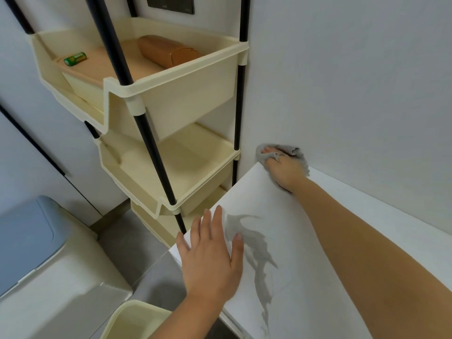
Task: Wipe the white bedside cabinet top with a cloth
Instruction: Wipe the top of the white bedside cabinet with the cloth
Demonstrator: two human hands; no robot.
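The white bedside cabinet top (318, 270) fills the lower right and meets the wall along its far edge. My right hand (285, 171) reaches to the far left corner and grips a bunched grey cloth (298, 153), pressing it down where the top meets the wall. The cloth pokes out around and between the fingers. My left hand (212, 255) lies flat with straight fingers on the near left edge of the top. A grey wet-looking streak (259, 250) runs across the surface between my two arms.
A cream tiered rack (186, 94) with black poles stands close against the cabinet's left side. Its top tray holds a brown box (168, 51) and a small green cylinder (75, 59). A blue-lidded bin (27, 236) and a cream tub (132, 319) sit on the floor at lower left.
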